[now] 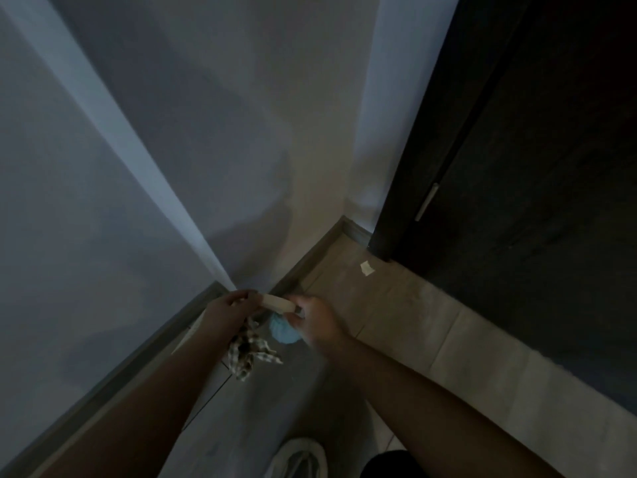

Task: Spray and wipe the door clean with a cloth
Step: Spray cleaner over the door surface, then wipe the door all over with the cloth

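While your left hand grips the cloth and your right hand pinches a pale object, the door stands apart: spraying, wiping likely all left.

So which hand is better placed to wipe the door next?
Left, probably: the left hand holds the checked cloth, while the right hand grips a pale object. The dark door stands to the right, so it must reach across.

Open floor between pale wall at left and dark door at right.
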Demonstrator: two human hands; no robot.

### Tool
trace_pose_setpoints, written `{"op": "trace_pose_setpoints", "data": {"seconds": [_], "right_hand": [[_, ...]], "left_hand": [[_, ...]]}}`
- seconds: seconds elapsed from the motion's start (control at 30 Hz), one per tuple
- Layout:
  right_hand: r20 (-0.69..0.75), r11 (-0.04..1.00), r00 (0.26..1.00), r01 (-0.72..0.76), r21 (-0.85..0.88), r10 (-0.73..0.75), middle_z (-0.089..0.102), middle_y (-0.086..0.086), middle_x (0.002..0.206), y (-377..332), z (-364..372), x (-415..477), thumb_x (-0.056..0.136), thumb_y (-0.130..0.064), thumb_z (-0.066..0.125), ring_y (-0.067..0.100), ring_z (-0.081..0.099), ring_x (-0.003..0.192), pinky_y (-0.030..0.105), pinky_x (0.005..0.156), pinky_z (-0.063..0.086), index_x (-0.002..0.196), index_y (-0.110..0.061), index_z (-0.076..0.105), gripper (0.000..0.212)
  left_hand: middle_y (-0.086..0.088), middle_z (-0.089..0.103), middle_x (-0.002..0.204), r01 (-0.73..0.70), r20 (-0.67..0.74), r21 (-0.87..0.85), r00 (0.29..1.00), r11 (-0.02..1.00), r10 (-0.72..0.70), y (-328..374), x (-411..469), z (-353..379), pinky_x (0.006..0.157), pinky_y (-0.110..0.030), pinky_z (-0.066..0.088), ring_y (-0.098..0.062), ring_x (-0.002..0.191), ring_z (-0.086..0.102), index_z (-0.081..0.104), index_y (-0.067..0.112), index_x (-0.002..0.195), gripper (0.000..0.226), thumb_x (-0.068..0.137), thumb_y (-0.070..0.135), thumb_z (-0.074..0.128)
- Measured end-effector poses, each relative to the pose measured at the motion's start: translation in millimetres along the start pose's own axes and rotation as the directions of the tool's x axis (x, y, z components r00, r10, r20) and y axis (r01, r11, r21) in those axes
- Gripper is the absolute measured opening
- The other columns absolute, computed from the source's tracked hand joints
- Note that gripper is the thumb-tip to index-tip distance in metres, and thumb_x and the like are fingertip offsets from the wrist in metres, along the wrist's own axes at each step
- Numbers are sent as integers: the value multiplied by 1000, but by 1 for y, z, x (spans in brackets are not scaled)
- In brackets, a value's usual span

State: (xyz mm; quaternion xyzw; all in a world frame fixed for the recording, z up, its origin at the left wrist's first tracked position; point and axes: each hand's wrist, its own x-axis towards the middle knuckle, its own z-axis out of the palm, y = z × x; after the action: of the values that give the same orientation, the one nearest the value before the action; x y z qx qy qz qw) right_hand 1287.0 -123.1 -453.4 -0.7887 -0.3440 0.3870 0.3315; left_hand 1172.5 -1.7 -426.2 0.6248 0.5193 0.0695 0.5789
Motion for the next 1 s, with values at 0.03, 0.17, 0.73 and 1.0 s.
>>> {"op": "trace_pose_setpoints", "data": {"seconds": [0.03,0.17,0.73,1.0], "right_hand": [[3,1000,1000,-10,2,10,64,12,123,1,0,1,96,-22,56,25,61,113,38,97,49,134,-12,53,40],[36,999,999,-38,22,37,61,11,128,4,-11,0,96,-25,54,25,58,117,42,99,48,139,-16,46,45],[-363,780,931,254,572,-36,70,-12,94,-240,-280,-218,84,2,67,-2,66,91,15,77,50,111,-18,64,34],[-743,857,668,409,315,-46,67,-8,74,-390,-469,-372,81,13,63,2,61,71,16,69,48,78,-22,65,34]], "left_hand": [[-11,67,98,-2,13,12,1000,1000,2,1,0,2,57,-15,48,-12,75,61,67,7,110,24,89,18,65],[-13,66,108,34,3,95,999,995,-35,7,1,6,76,-28,46,-19,85,61,64,10,113,30,89,26,66],[-3,67,93,-238,352,-328,867,914,352,359,-233,19,73,-26,55,-13,86,66,64,24,119,47,93,-5,36],[7,71,96,-530,366,-148,755,835,544,575,-388,6,79,-27,55,-10,91,67,67,32,99,21,85,17,68]]}}
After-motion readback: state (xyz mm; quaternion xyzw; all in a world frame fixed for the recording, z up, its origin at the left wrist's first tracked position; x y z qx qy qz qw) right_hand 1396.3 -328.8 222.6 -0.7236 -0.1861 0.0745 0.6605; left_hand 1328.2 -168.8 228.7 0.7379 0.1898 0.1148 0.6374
